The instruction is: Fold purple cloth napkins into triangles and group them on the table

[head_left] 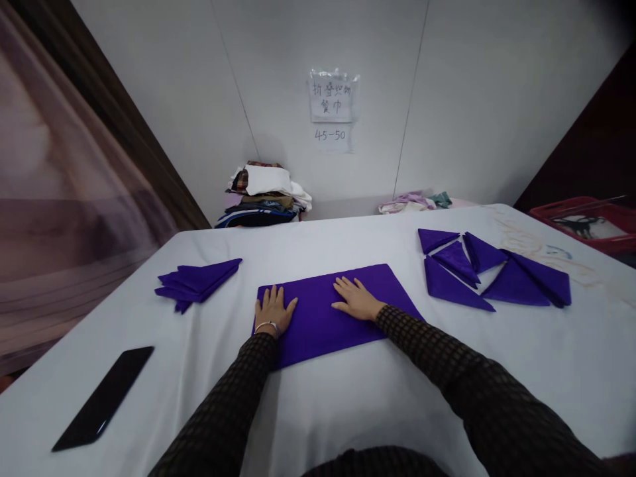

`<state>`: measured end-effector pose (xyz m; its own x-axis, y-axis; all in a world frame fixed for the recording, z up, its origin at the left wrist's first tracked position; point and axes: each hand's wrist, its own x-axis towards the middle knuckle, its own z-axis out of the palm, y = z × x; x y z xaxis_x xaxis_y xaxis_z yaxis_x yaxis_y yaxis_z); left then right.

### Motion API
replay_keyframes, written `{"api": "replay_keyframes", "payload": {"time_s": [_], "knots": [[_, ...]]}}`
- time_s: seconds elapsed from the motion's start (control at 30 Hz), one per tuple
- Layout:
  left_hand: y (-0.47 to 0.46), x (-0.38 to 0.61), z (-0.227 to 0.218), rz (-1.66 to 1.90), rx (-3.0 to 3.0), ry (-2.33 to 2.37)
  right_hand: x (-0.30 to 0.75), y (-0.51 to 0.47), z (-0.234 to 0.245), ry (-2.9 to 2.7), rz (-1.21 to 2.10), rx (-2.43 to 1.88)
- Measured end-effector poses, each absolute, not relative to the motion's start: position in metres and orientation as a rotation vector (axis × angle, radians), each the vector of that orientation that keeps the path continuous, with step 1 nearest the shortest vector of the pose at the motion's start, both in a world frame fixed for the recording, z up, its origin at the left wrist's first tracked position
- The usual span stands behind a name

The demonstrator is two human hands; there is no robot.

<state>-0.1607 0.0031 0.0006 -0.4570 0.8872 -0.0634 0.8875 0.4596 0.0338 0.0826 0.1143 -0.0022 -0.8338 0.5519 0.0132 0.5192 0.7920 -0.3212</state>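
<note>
A purple cloth napkin (322,324) lies flat as a rectangle on the white table (348,397) in front of me. My left hand (273,309) rests open on its left end, fingers spread, with a bracelet at the wrist. My right hand (355,298) lies open and flat on the middle of the napkin. Neither hand grips anything. A small stack of folded purple napkins (199,279) sits to the left. Several purple napkins folded into triangles (489,268) lie spread out to the right.
A black phone (104,397) lies near the table's front left edge. Behind the table, against the wall, are a pile of mixed fabrics (265,195) and more cloths (415,201). A red basket (591,222) stands at the far right. A paper sign (331,99) hangs on the wall.
</note>
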Motion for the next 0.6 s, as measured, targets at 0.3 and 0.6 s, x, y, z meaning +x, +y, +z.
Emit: {"api": "replay_keyframes", "payload": {"time_s": [0.3, 0.6], "knots": [[0.002, -0.161, -0.003, 0.042, 1.589, 2.622, 0.176, 0.176, 0.000, -2.533, 0.252, -1.730], [0.005, -0.138, 0.016, 0.080, 1.625, 2.561, 0.072, 0.044, 0.004, -2.745, 0.395, -1.014]]}}
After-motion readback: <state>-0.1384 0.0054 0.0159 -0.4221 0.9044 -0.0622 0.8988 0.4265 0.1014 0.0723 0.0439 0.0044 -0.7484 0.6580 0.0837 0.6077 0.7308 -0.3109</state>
